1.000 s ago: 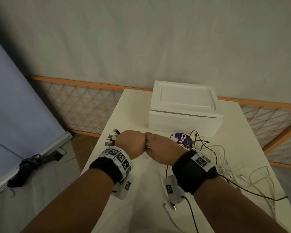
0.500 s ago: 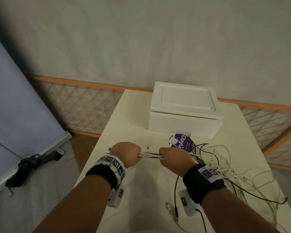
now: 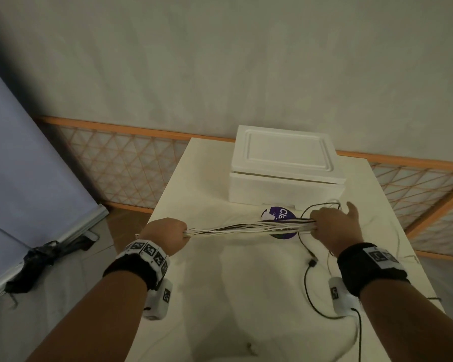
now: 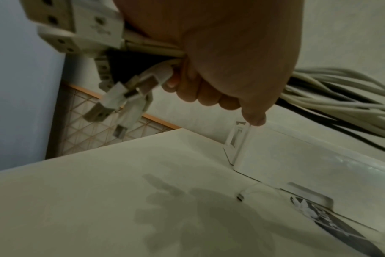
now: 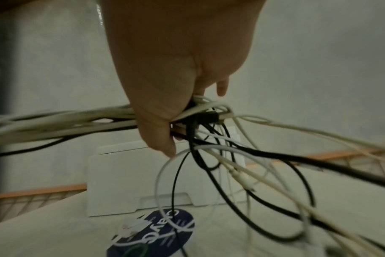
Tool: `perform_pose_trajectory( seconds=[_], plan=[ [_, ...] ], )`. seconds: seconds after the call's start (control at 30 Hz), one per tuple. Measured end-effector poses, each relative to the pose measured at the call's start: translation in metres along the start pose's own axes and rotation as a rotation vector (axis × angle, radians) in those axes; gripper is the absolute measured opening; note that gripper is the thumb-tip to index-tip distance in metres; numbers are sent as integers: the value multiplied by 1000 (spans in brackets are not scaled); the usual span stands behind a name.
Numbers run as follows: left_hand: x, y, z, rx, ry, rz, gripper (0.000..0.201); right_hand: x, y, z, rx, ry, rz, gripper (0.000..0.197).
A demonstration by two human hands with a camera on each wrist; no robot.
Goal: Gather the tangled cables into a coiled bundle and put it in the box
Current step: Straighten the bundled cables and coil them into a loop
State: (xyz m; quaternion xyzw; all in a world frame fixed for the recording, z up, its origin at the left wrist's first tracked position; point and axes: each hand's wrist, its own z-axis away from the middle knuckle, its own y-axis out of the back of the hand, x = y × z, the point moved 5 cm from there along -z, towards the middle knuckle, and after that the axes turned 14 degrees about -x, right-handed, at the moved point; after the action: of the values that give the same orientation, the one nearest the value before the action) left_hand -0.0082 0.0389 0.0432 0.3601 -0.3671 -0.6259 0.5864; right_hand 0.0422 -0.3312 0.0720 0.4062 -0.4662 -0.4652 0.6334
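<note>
A bundle of white and black cables (image 3: pixel 246 227) stretches taut between both hands above the white table (image 3: pixel 246 296). My left hand (image 3: pixel 165 235) grips one end in a fist; several USB plugs (image 4: pixel 121 97) stick out of that fist. My right hand (image 3: pixel 330 222) grips the strands (image 5: pixel 66 121) farther right, with loose loops (image 5: pixel 253 182) hanging from it. The white foam box (image 3: pixel 285 176) stands closed behind the hands, its lid on.
A round purple sticker (image 3: pixel 280 218) lies on the table in front of the box, under the cables. Loose cable ends (image 3: pixel 311 262) trail over the table's right side. An orange lattice fence (image 3: pixel 120 163) runs behind the table. A black object (image 3: pixel 45 257) lies on the floor at left.
My hands started pressed together and have drawn apart. The right hand slid right along the cables, pulling them into a long straight bundle; the tangle at right has shrunk.
</note>
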Motion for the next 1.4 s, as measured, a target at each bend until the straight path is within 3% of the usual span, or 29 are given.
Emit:
perform_pose_trajectory(
  seconds=[0.23, 0.37, 0.43, 0.5, 0.53, 0.6, 0.67, 0.73, 0.8, 0.97, 1.1, 1.2, 1.3, 1.4],
  plan=[
    [-32, 1, 5, 7, 89, 46, 30, 65, 1, 8, 129, -159, 31, 30],
    [-47, -12, 12, -54, 131, 57, 29, 96, -11, 20, -44, -281, -29, 17],
    [-40, -17, 12, -59, 118, 61, 29, 86, -13, 22, -221, -251, -64, 26],
    [-29, -18, 11, -41, 99, 52, 31, 67, -18, 19, -423, -174, -86, 61],
    [-22, -17, 10, -31, 88, 49, 34, 52, -12, 19, -444, -109, -109, 73],
    [-8, -12, 10, -11, 59, 49, 36, 9, 13, 20, -248, 99, -239, 64],
    [8, -3, 11, 16, 27, 40, 36, -43, 45, 31, 5, 351, -519, 31],
    [25, 9, 13, 58, -18, 8, 35, -96, 54, 40, -12, 556, -681, 25],
    [39, 21, 16, 111, -76, -38, 33, -134, 38, 44, -192, 624, -770, 38],
    [42, 39, 22, 153, -142, -65, 33, -135, -39, 36, -560, 317, -570, 54],
    [24, 40, 26, 175, -90, -50, 29, -75, -62, 25, -574, 139, -411, 40],
    [-6, 25, 23, 105, 13, -39, 28, -21, -66, 23, -506, 78, -159, 37],
    [-6, 11, 17, 39, 32, 3, 27, 15, -66, 20, -498, -39, -273, 44],
    [15, 16, 14, 65, -11, 40, 27, 4, -43, 17, -491, 27, -252, 36]
  ],
)
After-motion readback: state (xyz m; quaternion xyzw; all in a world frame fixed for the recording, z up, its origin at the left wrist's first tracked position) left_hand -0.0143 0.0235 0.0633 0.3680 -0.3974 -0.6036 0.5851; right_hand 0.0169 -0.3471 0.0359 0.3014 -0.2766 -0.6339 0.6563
